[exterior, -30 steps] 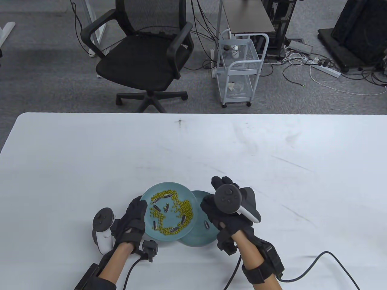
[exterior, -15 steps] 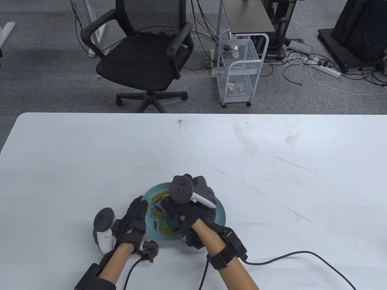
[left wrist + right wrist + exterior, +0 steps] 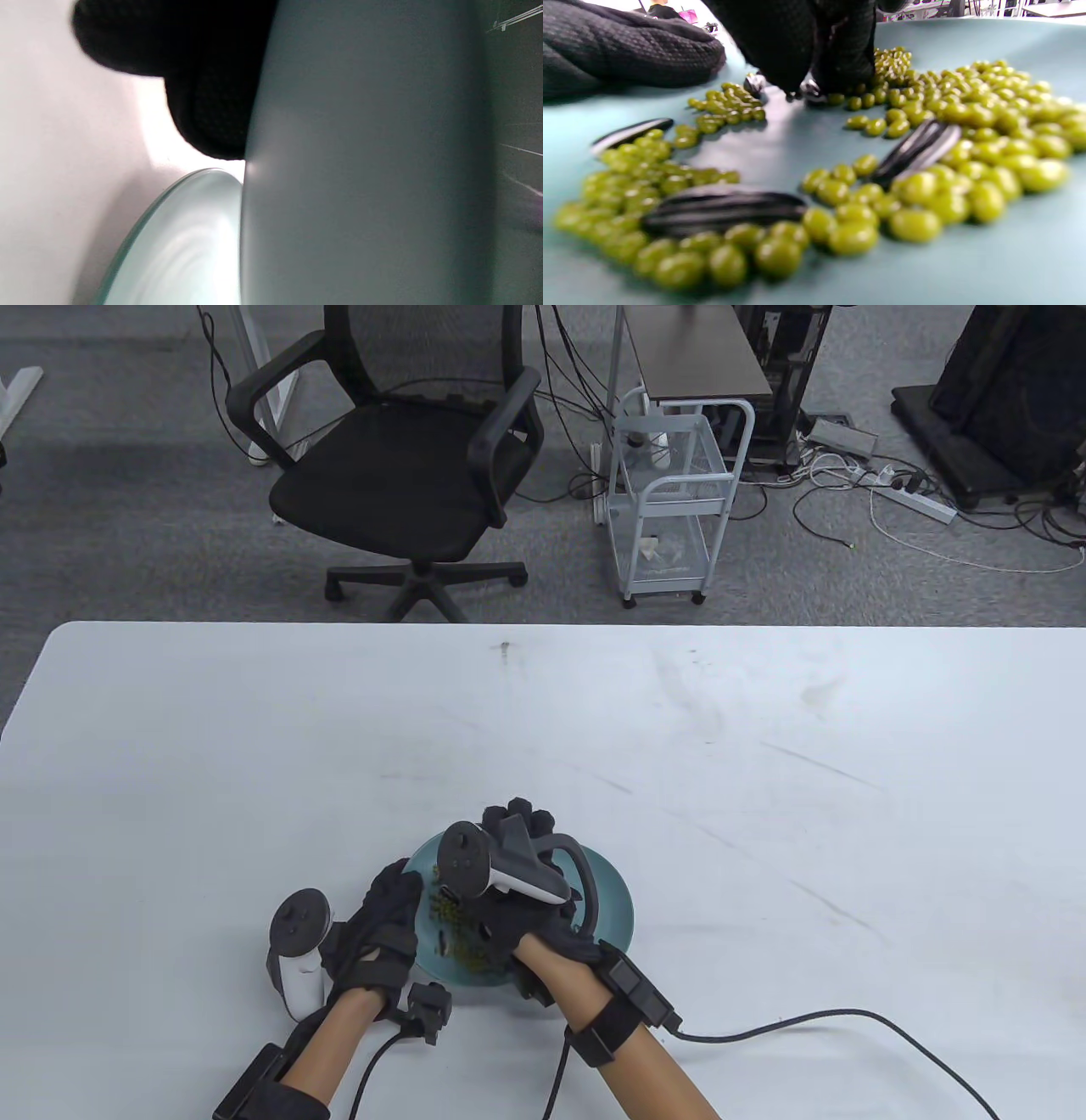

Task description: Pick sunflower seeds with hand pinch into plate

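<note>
A teal plate (image 3: 427, 960) holds green beans (image 3: 971, 140) mixed with several black-and-white striped sunflower seeds (image 3: 725, 207). A second teal plate (image 3: 615, 899) lies partly under it on the right. My right hand (image 3: 462, 912) is over the bean plate. In the right wrist view its fingertips (image 3: 840, 72) come down together and pinch a seed (image 3: 811, 91) lying on the plate. My left hand (image 3: 405, 891) holds the bean plate's left rim. In the left wrist view a gloved finger (image 3: 203, 84) lies against the plate's edge (image 3: 360, 169).
The white table (image 3: 764, 780) stretches far and to both sides of the plates. The right glove's cable (image 3: 806, 1022) trails along the table's near right. An office chair (image 3: 407, 475) and a white cart (image 3: 670, 500) stand beyond the far edge.
My right hand moved left from over the second plate to over the bean plate and came down onto the seeds. The left hand stayed on the rim.
</note>
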